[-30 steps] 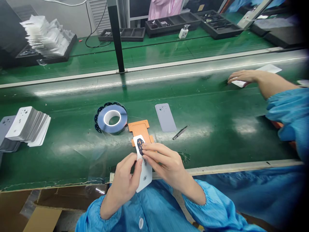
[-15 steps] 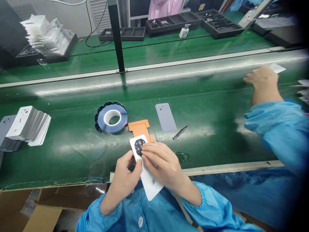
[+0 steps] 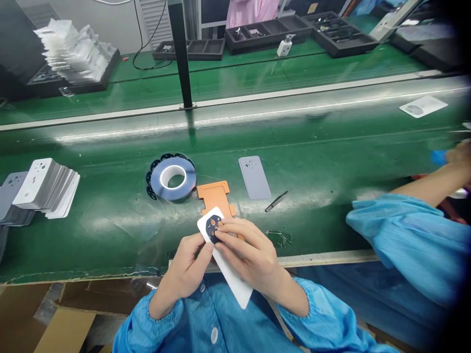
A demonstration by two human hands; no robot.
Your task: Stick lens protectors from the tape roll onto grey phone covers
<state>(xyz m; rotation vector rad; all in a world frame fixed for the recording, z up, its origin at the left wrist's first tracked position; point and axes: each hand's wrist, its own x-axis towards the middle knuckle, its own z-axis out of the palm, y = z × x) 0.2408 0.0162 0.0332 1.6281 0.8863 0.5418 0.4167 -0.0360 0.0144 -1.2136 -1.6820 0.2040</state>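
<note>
A white phone-shaped panel (image 3: 235,280) is tilted over the bench edge, with a round black sticker (image 3: 212,228) near its upper end. My left hand (image 3: 187,262) pinches the panel's left edge between thumb and fingers. Across the panel from the right lies my right hand (image 3: 250,247), its fingertips on the black sticker. Just beyond is an orange fixture (image 3: 216,194), partly covered by the panel. A blue-and-white tape roll (image 3: 172,178), fringed with black stickers, sits to its left. To the right are a grey panel (image 3: 254,177) and tweezers (image 3: 277,201).
Stacked white panels (image 3: 39,184) and grey panels (image 3: 13,196) stand at the left. A co-worker's sleeve (image 3: 412,235) reaches in from the right. Another white panel (image 3: 424,106) lies at the far right. A black post (image 3: 181,59) rises behind the bench.
The co-worker's hand has drawn back toward the right edge, uncovering the white panel there. My hands keep nearly the same hold, and the panel's lower end has shifted slightly right.
</note>
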